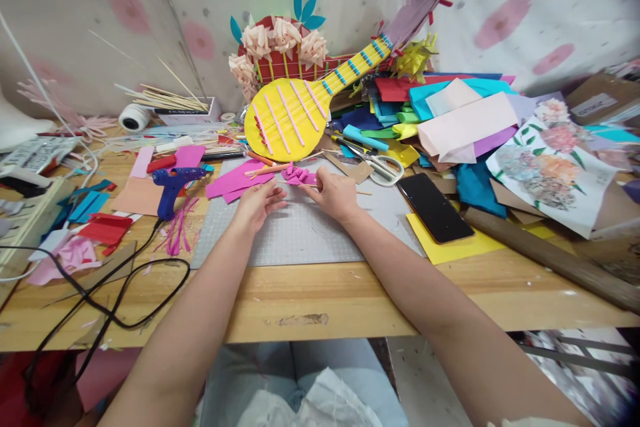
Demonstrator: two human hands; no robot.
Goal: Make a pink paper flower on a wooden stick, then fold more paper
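Note:
A small bunched pink crepe-paper flower (299, 175) is at the far side of the grey cutting mat (280, 240). My right hand (337, 193) has its thumb and fingers closed at the right side of this flower. A thin wooden stick (365, 193) shows past the right hand; whether it joins the flower is hidden. Just left of the flower, my left hand (260, 205) is half curled with its fingers apart, and I see nothing gripped in it. Flat magenta crepe-paper pieces (233, 181) lie behind the left hand.
A blue glue gun (175, 190) with a black cord stands left. Scissors (387, 170) and a phone (435, 208) lie right of the mat. Behind are a yellow paper lute (287, 120) and piled coloured paper (465, 113). A wooden strip (550, 257) lies at right.

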